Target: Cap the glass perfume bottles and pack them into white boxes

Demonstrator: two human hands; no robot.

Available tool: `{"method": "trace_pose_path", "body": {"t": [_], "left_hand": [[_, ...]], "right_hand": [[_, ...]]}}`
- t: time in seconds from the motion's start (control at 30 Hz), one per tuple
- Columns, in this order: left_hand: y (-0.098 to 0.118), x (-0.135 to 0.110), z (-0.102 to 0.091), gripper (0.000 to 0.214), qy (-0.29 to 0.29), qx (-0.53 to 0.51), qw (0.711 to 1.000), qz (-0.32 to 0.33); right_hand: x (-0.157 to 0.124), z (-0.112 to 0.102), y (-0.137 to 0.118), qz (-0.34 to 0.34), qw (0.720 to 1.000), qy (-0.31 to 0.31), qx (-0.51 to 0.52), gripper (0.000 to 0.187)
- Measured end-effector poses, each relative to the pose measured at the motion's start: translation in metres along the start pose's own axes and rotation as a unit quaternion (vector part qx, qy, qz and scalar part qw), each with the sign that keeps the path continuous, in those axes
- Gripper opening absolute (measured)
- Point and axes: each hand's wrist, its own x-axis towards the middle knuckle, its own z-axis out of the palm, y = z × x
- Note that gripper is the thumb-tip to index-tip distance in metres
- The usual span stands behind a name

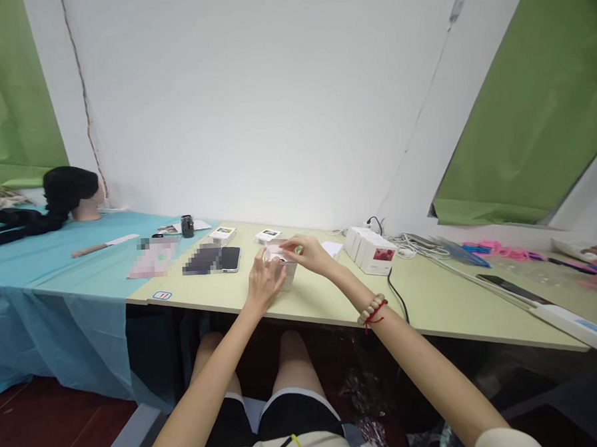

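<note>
A small pale box stands near the front edge of the yellow table, its top apparently open. My left hand is wrapped around the box's left side, with fingers bent over the top. From the right, my right hand reaches to the upper rim, thumb and fingers pinched at what looks like a flap. The fingers hide most of the box's top and whatever is inside. Behind it lie two flat white boxes, a left one and a nearer one.
A row of white boxes stands right of my hands. To the left lie a phone, a knife and a dark jar. Cables and a power strip run along the right. A wigged mannequin head sits far left.
</note>
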Motion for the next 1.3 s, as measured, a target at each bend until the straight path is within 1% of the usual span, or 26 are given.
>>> {"method": "trace_pose_path", "body": {"t": [0.07, 0.13, 0.23, 0.27, 0.3, 0.33, 0.43, 0.5, 0.67, 0.8, 0.93, 1.1, 1.3], "left_hand": [[0.000, 0.001, -0.001, 0.025, 0.018, 0.035, 0.999, 0.001], [-0.001, 0.002, -0.002, 0.026, 0.023, 0.061, 0.998, 0.007], [-0.001, 0.002, -0.001, 0.027, 0.005, 0.070, 0.997, 0.020], [-0.001, 0.002, -0.001, 0.027, 0.002, 0.067, 0.997, 0.024], [-0.002, 0.001, 0.000, 0.027, 0.000, 0.063, 0.998, 0.026], [-0.002, 0.001, 0.000, 0.028, 0.002, 0.059, 0.998, 0.025], [-0.003, 0.001, 0.002, 0.028, 0.012, 0.054, 0.998, 0.017], [-0.003, 0.001, 0.002, 0.027, 0.020, 0.057, 0.998, 0.017], [-0.004, 0.002, 0.002, 0.025, 0.030, 0.069, 0.997, 0.014], [-0.003, 0.002, -0.001, 0.027, 0.027, 0.055, 0.998, -0.012], [0.000, 0.001, -0.004, 0.029, 0.012, 0.061, 0.998, -0.026], [0.003, 0.001, -0.007, 0.028, -0.020, 0.075, 0.996, -0.035], [0.002, 0.001, -0.009, 0.025, -0.008, 0.081, 0.996, -0.025]], "right_hand": [[-0.002, 0.005, 0.004, 0.015, 1.000, 0.020, 0.015, 0.017], [-0.004, 0.007, 0.005, 0.038, 0.998, 0.051, -0.011, 0.022], [-0.006, 0.006, 0.002, 0.065, 0.989, 0.108, -0.071, 0.046], [-0.006, 0.005, 0.002, 0.068, 0.988, 0.116, -0.083, 0.054], [-0.005, 0.004, 0.002, 0.065, 0.988, 0.112, -0.087, 0.057], [-0.004, 0.004, 0.003, 0.058, 0.990, 0.099, -0.084, 0.055], [-0.001, 0.006, 0.006, 0.039, 0.998, 0.041, -0.037, 0.033], [-0.001, 0.010, 0.008, 0.041, 0.999, 0.026, 0.008, 0.027], [-0.004, 0.017, 0.010, 0.051, 0.995, 0.046, 0.073, 0.025], [-0.006, 0.016, 0.012, 0.051, 0.992, 0.036, 0.107, 0.023], [-0.009, 0.016, 0.013, 0.053, 0.991, 0.042, 0.115, 0.023], [-0.012, 0.019, 0.014, 0.048, 0.989, 0.052, 0.131, 0.023], [-0.014, 0.018, 0.015, 0.045, 0.988, 0.047, 0.141, 0.025]]}}
